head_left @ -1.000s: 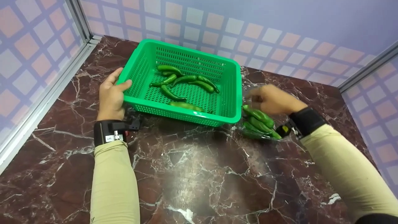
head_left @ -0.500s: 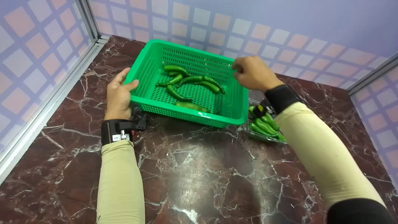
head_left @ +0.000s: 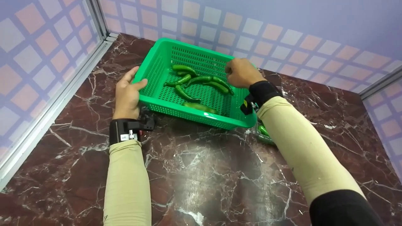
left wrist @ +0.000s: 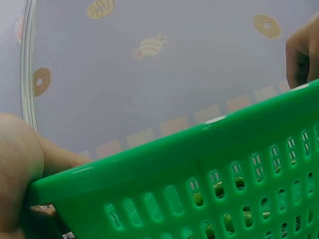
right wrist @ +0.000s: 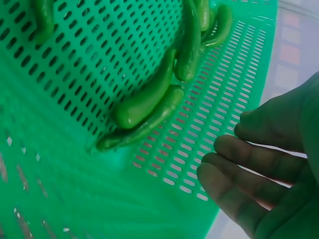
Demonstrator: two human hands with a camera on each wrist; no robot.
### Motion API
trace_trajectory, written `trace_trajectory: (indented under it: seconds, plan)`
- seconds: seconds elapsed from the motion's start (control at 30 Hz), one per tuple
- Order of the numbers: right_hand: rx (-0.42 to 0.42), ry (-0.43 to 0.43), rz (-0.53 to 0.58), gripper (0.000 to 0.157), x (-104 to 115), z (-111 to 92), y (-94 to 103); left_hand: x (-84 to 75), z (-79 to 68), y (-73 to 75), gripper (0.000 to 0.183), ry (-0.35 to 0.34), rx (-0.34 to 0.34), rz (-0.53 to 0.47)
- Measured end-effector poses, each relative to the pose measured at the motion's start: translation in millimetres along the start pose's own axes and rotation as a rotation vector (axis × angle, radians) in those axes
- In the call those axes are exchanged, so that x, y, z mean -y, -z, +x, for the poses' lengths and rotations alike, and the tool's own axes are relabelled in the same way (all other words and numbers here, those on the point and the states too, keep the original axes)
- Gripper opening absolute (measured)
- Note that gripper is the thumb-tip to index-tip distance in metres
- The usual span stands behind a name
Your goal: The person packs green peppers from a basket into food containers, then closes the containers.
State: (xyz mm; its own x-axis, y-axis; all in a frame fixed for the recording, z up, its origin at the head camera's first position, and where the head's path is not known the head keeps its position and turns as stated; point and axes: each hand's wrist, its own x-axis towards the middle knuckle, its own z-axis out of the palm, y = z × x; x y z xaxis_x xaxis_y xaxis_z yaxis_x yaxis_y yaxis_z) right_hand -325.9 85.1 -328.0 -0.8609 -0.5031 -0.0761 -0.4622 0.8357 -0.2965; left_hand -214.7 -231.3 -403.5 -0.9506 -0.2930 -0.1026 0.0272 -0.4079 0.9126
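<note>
One basket (head_left: pixel 176 108) gripped by left hand (head_left: pixel 127 93)
Inside, between the hands, eight peppers (head_left: pixel 201 79) are seen; right hand (head_left: pixel 242 73) loosely curved.

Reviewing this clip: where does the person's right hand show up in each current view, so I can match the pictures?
Head: right of centre in the upper half, the right hand over the far right corner of the green basket.
Left wrist: cut off by the right edge, upper part, the right hand above the basket's rim.
Right wrist: lower right, fingers pointing left.
Shared landmark: the green basket, in all three views.
</note>
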Motion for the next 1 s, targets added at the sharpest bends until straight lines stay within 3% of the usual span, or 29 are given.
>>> trace_trajectory:
  seconds: [0.13,0.27,0.37,0.43,0.53,0.67,1.0]
  plan:
    - [0.02,-0.018,-0.019,0.022,-2,6,-8.6,2.3,-1.6,-2.3,0.055,0.005,-0.004,0.017]
    - [0.029,-0.059,-0.006,0.023,-7,9,-17.8,5.4,-2.4,-6.5,0.055,0.01,0.005,0.012]
    - [0.041,-0.072,0.01,0.046,-12,10,-24.0,6.5,-2.5,-8.9,0.055,0.009,0.013,0.011]
    - [0.053,-0.059,0.0,0.048,-15,11,-28.7,6.6,-3.1,-9.7,0.055,0.007,0.019,0.019]
    - [0.054,-0.021,-0.037,0.041,-19,13,-36.0,7.2,-3.2,-10.6,0.055,0.005,0.022,0.033]
    - [0.06,-0.006,-0.085,0.015,-20,15,-43.7,7.9,-3.6,-10.5,0.055,0.008,0.021,0.036]
    - [0.192,-0.041,-0.109,0.012,-10,13,-51.8,6.9,-6.3,-8.9,0.055,0.014,0.015,0.033]
